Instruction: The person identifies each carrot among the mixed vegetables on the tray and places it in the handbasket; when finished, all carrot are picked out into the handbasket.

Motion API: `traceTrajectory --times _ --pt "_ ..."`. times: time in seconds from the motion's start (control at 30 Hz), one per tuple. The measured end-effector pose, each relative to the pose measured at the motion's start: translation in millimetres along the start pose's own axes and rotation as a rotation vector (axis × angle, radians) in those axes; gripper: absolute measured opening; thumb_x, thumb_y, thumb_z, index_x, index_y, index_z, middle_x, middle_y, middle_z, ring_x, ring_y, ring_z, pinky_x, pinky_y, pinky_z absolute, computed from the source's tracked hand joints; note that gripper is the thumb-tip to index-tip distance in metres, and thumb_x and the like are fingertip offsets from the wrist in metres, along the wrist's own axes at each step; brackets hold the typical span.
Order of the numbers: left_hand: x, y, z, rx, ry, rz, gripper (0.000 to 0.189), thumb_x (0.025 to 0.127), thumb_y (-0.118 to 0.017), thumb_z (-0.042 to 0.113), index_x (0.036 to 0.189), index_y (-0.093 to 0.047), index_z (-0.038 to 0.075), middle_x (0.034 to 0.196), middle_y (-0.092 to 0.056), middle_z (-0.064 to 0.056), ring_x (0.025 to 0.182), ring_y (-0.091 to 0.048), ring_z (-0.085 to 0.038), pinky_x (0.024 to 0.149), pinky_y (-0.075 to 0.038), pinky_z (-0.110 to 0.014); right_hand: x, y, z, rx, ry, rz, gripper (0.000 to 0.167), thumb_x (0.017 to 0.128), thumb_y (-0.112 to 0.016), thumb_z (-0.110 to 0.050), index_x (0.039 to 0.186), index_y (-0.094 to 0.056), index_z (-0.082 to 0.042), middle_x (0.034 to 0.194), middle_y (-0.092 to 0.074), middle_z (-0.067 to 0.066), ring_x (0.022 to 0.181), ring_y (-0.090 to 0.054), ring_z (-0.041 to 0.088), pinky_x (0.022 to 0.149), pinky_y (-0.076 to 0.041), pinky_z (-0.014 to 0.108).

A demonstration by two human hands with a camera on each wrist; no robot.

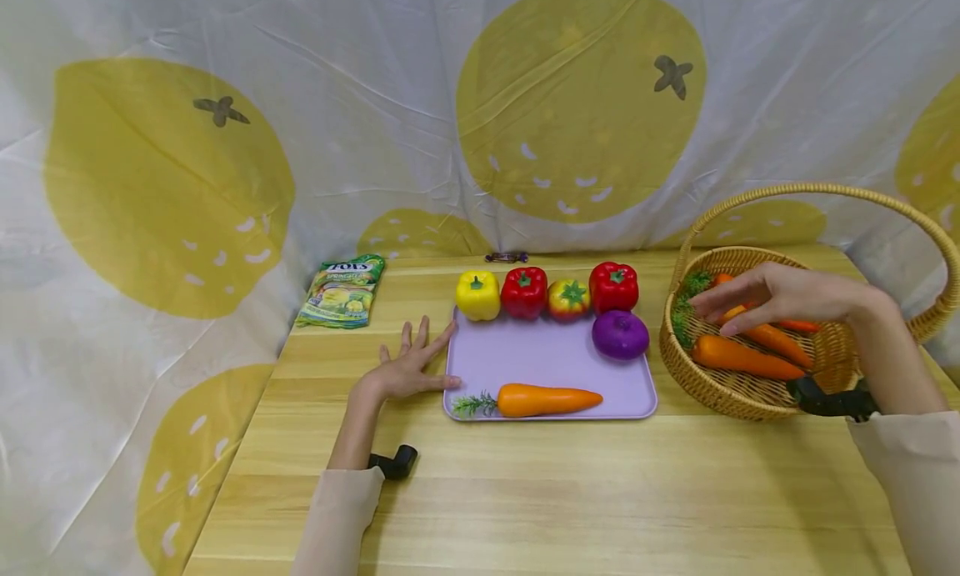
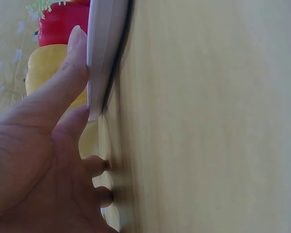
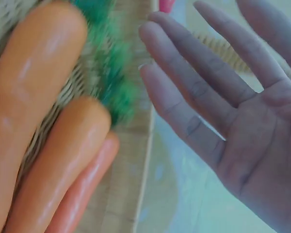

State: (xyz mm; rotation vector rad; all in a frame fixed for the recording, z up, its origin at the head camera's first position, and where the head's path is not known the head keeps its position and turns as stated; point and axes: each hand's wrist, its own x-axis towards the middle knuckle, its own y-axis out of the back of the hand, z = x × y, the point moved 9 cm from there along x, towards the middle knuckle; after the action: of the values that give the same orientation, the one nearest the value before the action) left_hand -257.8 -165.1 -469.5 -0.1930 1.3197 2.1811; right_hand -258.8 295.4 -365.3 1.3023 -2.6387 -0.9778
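My left hand [image 1: 405, 372] rests at the left edge of a lilac tray [image 1: 517, 355], its fingers spread. In the left wrist view the thumb [image 2: 70, 68] lies along the tray's rim. On the tray's near side lies an orange carrot [image 1: 547, 399] with a green leafy top. Over a wicker basket [image 1: 690, 384] at the right hovers my right hand [image 1: 783, 297], fingers extended and nothing in them. Several carrots [image 1: 742, 359] lie in the basket, with green tops [image 1: 682, 313] at its left side. The right wrist view shows the palm bare beside the carrots [image 3: 63, 160].
Along the tray's far edge sit a yellow bell pepper [image 1: 477, 297], two red bell peppers [image 1: 523, 293] and a red-yellow fruit [image 1: 567, 301]. A purple onion [image 1: 620, 335] is at the right. Behind lie a green packet [image 1: 343, 293] and a small wrapped candy [image 1: 506, 257]. The basket's tall handle [image 1: 810, 190] arches upward.
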Motion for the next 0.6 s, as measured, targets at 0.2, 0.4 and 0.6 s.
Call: traceTrajectory --times 0.2,0.4,0.6 --pt "-0.8 0.7 -2.8 0.0 0.006 -0.001 0.098 0.094 -0.066 0.061 0.167 -0.006 0.035 0.171 0.021 -0.02 0.155 0.027 -0.048 0.111 0.016 -0.084 15.1 -23 -33 -0.018 0.034 0.044 0.043 0.104 -0.062 -0.013 0.147 -0.059 -0.013 0.142 -0.067 0.007 0.124 -0.067 0.011 0.097 -0.055 0.02" --pt "-1.0 1.2 -2.2 0.002 0.003 0.001 0.098 0.094 -0.065 0.062 0.167 -0.007 0.034 0.172 0.02 -0.02 0.155 0.027 -0.049 0.111 0.016 -0.084 37.7 -55 -58 -0.068 0.056 0.137 0.043 0.102 -0.067 -0.026 0.144 -0.061 -0.031 0.144 -0.065 -0.001 0.132 -0.062 0.011 0.102 -0.053 0.023" --pt "0.1 -0.4 -1.0 -0.01 0.001 0.004 0.098 0.094 -0.066 0.061 0.167 -0.007 0.034 0.172 0.02 -0.02 0.155 0.027 -0.049 0.111 0.016 -0.084 67.9 -89 -73 -0.034 0.117 0.134 0.049 0.098 -0.072 -0.029 0.146 -0.059 -0.03 0.15 -0.061 -0.002 0.137 -0.058 0.015 0.11 -0.05 0.027"
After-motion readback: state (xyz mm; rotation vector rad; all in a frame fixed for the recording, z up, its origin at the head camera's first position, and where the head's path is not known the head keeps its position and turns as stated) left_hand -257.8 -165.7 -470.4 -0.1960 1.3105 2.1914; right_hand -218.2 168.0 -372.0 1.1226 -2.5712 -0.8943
